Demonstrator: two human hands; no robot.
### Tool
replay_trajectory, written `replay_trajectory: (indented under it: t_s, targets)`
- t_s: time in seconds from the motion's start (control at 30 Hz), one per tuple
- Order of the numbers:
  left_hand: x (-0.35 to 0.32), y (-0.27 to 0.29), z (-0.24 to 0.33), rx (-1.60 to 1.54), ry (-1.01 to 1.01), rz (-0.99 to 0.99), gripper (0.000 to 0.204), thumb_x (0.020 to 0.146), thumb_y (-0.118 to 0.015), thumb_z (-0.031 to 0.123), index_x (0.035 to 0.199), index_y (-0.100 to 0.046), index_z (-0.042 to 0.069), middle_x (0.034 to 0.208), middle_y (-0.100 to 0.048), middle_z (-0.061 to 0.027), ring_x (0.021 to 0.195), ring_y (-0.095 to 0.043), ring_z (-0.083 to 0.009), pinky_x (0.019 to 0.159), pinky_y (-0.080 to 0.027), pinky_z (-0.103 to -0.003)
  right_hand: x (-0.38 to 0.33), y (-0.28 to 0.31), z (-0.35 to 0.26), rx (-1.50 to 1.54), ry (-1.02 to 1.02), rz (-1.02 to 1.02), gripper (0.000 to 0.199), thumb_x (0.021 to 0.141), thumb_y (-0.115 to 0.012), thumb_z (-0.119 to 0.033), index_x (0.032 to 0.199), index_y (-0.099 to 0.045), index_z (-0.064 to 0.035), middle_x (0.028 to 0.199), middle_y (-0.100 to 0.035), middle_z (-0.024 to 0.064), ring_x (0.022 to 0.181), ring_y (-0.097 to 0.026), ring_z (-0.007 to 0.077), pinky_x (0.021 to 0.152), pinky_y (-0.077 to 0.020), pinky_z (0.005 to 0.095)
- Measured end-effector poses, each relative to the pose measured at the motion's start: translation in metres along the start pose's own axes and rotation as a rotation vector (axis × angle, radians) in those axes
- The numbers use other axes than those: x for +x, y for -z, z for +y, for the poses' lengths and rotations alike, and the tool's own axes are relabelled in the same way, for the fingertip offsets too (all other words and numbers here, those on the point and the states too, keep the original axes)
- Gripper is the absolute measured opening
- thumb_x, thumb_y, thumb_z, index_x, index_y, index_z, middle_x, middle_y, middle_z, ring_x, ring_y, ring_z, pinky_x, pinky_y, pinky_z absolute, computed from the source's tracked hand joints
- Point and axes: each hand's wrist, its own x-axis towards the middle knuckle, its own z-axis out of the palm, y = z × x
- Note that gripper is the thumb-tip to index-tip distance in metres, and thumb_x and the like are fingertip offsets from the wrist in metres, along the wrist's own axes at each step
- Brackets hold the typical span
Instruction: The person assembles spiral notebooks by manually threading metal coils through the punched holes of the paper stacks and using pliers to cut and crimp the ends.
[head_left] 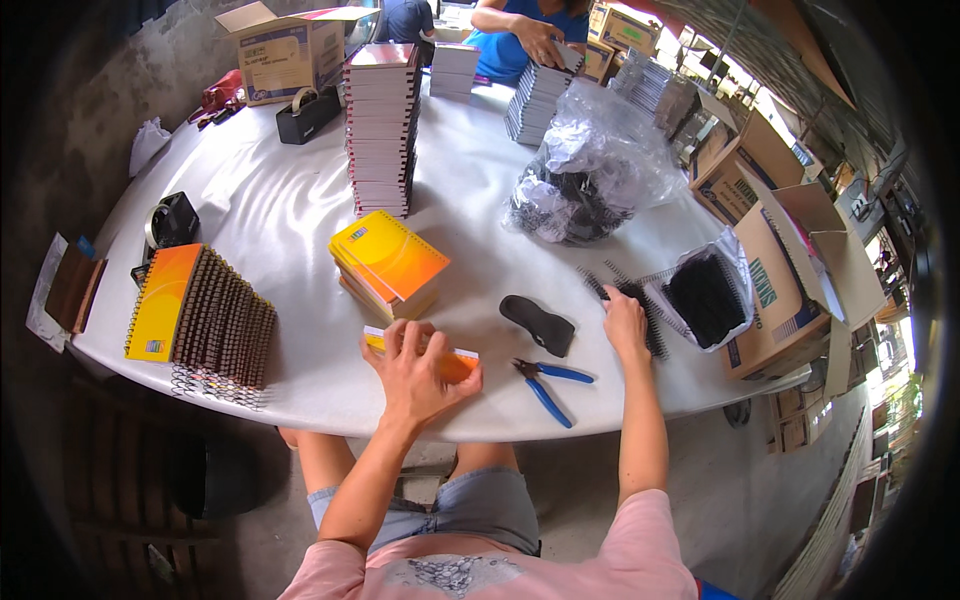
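My left hand (412, 375) is closed around a small orange and yellow notebook (455, 368) at the table's near edge; its fingers hide much of it. To the right, my right hand (626, 318) has its fingertips on loose black spiral binding coils (655, 325), pinching at one. Just beyond my left hand stands a stack of yellow-orange notebooks (390, 255). Between my hands lie cutting pliers with blue handles (552, 390) and a dark, flat, curved object (538, 325). More black coils (705, 295) fill a white wrapper right of my right hand.
Spiral-bound notebooks (195, 315) stand at the left near a tape dispenser (170, 225). A tall book stack (382, 130) rises mid-table. Behind the coils sits a clear bag (575, 180) of crumpled paper. Open cartons (780, 280) line the right. Across the table, another person (525, 45) handles books.
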Motion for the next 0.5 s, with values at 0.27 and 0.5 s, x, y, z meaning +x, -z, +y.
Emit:
replay_trajectory:
  t_s: [0.27,0.5]
  targets:
    - [-0.007,-0.002,-0.005,0.036,0.032,0.041,0.048,0.056,-0.072,0.052,0.075,-0.054,0.011,0.100,-0.050,-0.0054,0.099,-0.044,-0.0267,0.083,-0.028,-0.050,0.004,0.038,-0.006,-0.114,0.179,0.133,0.049,0.081,-0.044,0.006,0.128,-0.047,-0.0088,0.107,-0.059,0.0191,0.093,-0.059,0.0370,0.081,-0.0474,0.0444]
    - [-0.011,0.012,-0.009,0.025,0.010,0.065,0.045,0.054,-0.074,0.046,0.069,-0.048,0.011,0.098,-0.049,-0.0069,0.094,-0.042,-0.0293,0.082,-0.030,-0.045,-0.062,0.064,-0.083,0.713,0.376,-0.028,0.044,0.089,-0.050,-0.004,0.131,-0.047,-0.0142,0.089,-0.048,0.0103,0.080,-0.050,0.0208,0.076,-0.0418,0.0298]
